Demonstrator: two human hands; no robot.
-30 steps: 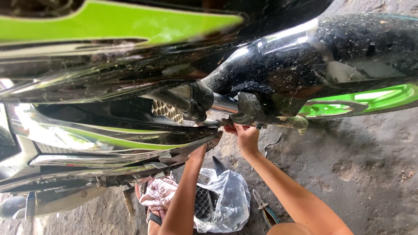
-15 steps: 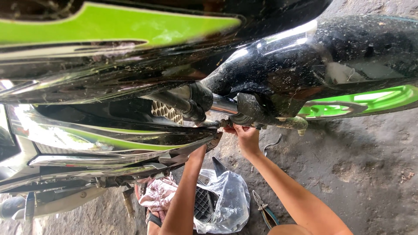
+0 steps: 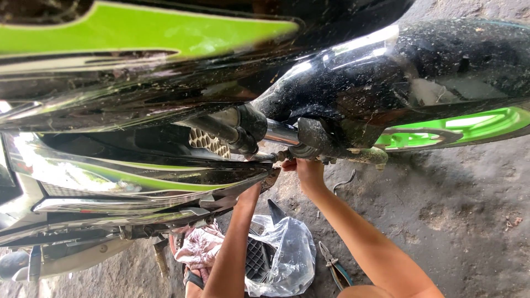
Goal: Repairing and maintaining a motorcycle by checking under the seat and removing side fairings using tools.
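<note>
A black and green motorcycle fills the upper view, with its muddy black front mudguard [image 3: 386, 72] and shiny fork tube [image 3: 279, 132] in the middle. My right hand [image 3: 306, 168] reaches up to the bottom of the fork leg [image 3: 320, 140], fingers pinched on a small fitting there. My left hand [image 3: 259, 185] goes up behind the edge of the black and green fairing [image 3: 165, 174]; its fingers are hidden. Both forearms rise from the bottom of the view.
A clear plastic bag [image 3: 284, 256] with a black part inside lies on the dirt floor. Pliers [image 3: 334, 265] with blue handles lie beside it. A pinkish cloth [image 3: 196, 248] sits to the left. The green wheel rim [image 3: 458, 124] is at the right.
</note>
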